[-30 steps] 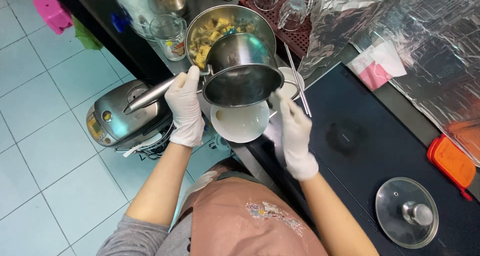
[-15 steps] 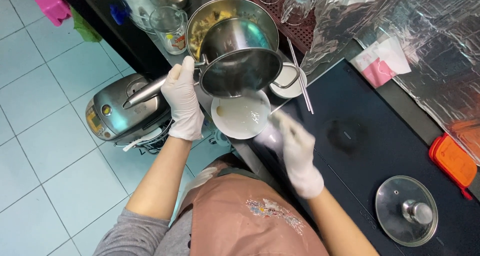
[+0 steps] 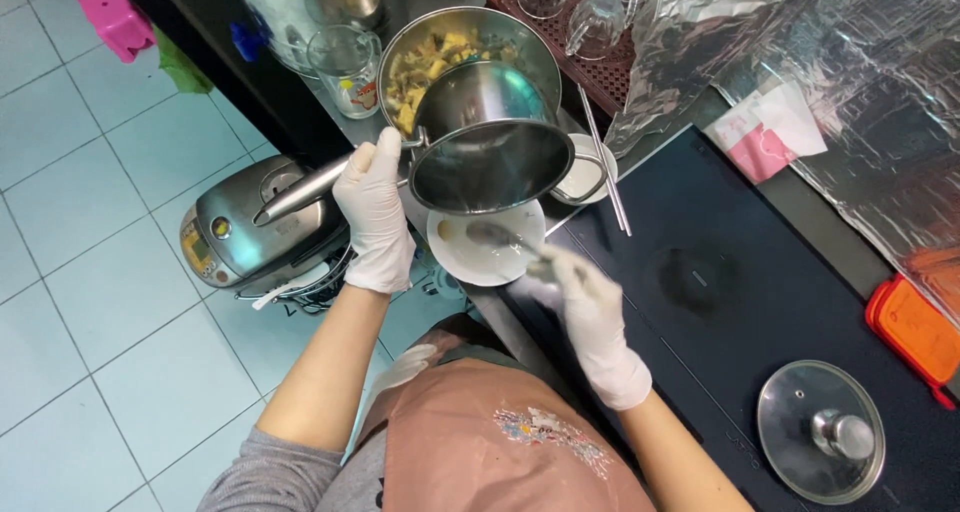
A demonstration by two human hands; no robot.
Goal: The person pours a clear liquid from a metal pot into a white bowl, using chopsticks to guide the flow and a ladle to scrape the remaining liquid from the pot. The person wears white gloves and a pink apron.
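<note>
Left hand (image 3: 375, 212), gloved white, has its grip wrapped around the long handle of a steel saucepan (image 3: 490, 152), which is held tilted above a white bowl (image 3: 487, 244). Right hand (image 3: 590, 307), also gloved, pinches a metal spoon (image 3: 500, 237) whose head sits inside the bowl. The bowl stands at the counter (image 3: 700, 272) edge, just below the saucepan. Behind the saucepan stands a larger pot of yellow food (image 3: 440, 57); a glass lid (image 3: 820, 432) lies well to the right.

Dark worktop (image 3: 860, 302) and tiled floor (image 3: 90, 302)

The worktop is carrying a white bowl (image 3: 487, 257) at its near left edge, a glass lid (image 3: 820, 444) near right, chopsticks (image 3: 603, 172) and a food-filled pot (image 3: 440, 47) farther; a rice cooker (image 3: 250, 232) is sitting on the floor.
</note>
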